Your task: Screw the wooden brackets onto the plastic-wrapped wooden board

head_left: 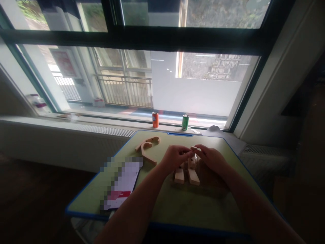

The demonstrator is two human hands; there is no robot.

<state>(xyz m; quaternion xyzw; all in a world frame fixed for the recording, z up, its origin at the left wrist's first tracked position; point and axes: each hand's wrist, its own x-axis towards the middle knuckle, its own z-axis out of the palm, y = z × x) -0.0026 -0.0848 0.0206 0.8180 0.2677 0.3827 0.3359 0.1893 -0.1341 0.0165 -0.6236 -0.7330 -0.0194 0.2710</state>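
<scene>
My left hand [177, 157] and my right hand [212, 157] meet above the table, with fingers closed around a small pale wooden piece [195, 148]. Its shape is mostly covered by my fingers. Just below my hands, two wooden parts with blocky ends, a left one [179, 177] and a right one [194, 177], point toward me. Something clear and shiny, perhaps plastic film [196, 162], lies by their upper ends. To the left rest two hook-shaped wooden pieces, the nearer one [148, 157] and the farther one [147, 142].
The pale green table [152, 193] has a blue edge. A flat white-and-red item [124, 184], partly pixelated, lies at its left. On the windowsill stand an orange can [155, 120] and a green can [185, 122]. Grey cloth [225, 137] drapes behind the right corner.
</scene>
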